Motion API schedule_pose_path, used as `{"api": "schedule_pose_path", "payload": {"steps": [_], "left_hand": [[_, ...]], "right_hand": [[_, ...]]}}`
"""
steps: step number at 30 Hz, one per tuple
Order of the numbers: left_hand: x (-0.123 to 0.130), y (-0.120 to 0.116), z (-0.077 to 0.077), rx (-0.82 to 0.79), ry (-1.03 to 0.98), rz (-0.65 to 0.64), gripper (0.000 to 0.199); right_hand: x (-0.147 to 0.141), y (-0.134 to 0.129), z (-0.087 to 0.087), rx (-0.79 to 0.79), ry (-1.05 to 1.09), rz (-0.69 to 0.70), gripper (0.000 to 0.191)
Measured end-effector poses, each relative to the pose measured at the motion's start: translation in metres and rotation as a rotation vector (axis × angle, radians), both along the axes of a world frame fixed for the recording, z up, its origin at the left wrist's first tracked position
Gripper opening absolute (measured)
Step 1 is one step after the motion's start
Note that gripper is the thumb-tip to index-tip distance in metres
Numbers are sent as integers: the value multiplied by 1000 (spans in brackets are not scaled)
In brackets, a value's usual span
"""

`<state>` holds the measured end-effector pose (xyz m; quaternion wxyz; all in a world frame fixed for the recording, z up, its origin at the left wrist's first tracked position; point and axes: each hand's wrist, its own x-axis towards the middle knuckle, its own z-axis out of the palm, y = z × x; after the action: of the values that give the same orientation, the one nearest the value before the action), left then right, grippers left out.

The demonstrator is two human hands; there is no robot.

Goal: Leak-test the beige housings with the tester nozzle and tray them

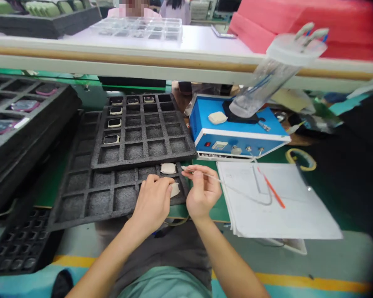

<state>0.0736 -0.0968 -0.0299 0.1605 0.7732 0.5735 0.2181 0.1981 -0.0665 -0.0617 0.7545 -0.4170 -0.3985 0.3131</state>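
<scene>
My left hand (155, 196) is closed on a small cream-coloured case (174, 190) at the right end of the lower black foam tray (101, 200). Another cream case (168, 168) lies in the compartment just above it. My right hand (203, 188), its fingers pinched, holds the tip end of a thin clear tube (233, 188) beside the tray's right edge. The tube loops over white papers toward the blue machine (239, 128). On top of the lower tray rests a second foam tray (133, 155), with several watch-like frames (111, 139) in its left and back compartments.
A third cream case (217, 117) and a tilted clear cylinder (255, 93) stand on the machine. Papers (276, 219) with an orange stick (272, 188) lie at right, near a tape roll (301, 159). Stacked trays (27, 136) rise at left; a shelf (161, 62) crosses behind.
</scene>
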Motion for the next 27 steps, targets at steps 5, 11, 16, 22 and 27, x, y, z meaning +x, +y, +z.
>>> {"api": "schedule_pose_path", "payload": {"steps": [5, 11, 16, 22, 27], "left_hand": [[-2, -7, 8, 140, 121, 13, 34], [-102, 68, 71, 142, 317, 330, 27], [-157, 123, 84, 44, 337, 358, 15], [-101, 69, 66, 168, -96, 338, 34], [-23, 17, 18, -104, -922, 321, 30]], "right_hand": [[2, -5, 0, -29, -35, 2, 13], [0, -6, 1, -52, -70, 29, 16], [0, -6, 0, -59, -113, 58, 17], [-2, -5, -5, 39, -152, 74, 12], [0, -2, -8, 131, -249, 98, 14]]}}
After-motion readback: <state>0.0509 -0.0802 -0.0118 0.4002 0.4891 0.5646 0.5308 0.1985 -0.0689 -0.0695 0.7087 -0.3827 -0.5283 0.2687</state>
